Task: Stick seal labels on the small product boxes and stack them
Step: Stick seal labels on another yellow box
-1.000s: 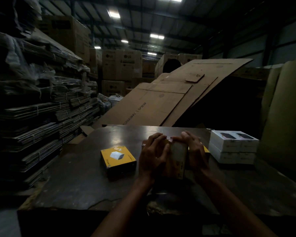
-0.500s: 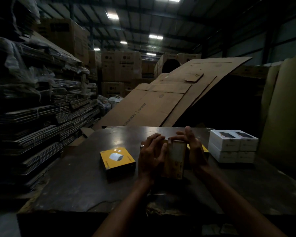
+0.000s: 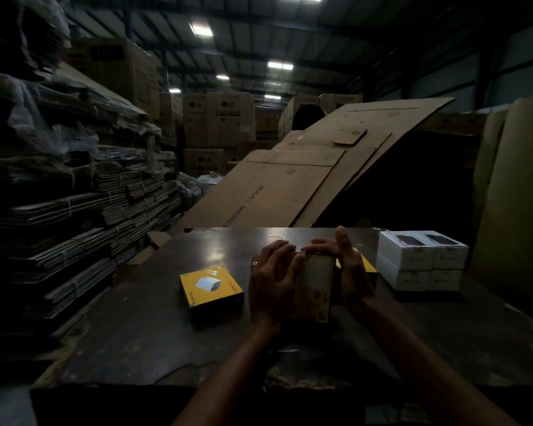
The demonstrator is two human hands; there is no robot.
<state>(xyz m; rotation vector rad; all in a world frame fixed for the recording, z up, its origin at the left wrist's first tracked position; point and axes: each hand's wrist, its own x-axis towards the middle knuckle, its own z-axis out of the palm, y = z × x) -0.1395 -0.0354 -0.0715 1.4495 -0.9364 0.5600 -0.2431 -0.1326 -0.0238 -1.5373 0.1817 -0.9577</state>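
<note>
A small yellow box (image 3: 314, 287) stands on edge on the dark table (image 3: 136, 333), held between both hands. My left hand (image 3: 271, 281) grips its left side, fingertips at the top edge. My right hand (image 3: 348, 272) holds the right side, thumb and forefinger pinching a small pale seal label (image 3: 300, 249) at the box's top corner, one finger raised. A second yellow box (image 3: 211, 289) lies flat to the left. Another yellow box (image 3: 365, 264) shows partly behind my right hand.
White boxes (image 3: 422, 259) are stacked two high at the table's right. Flattened cardboard sheets (image 3: 290, 186) lean behind the table. Bundled cardboard stacks (image 3: 74, 210) rise on the left. A tall cardboard panel (image 3: 511, 210) stands at the right.
The upright box has stayed between my hands. My right hand's fingers have lifted, one finger now pointing up, while the fingertips work at the top corner.
</note>
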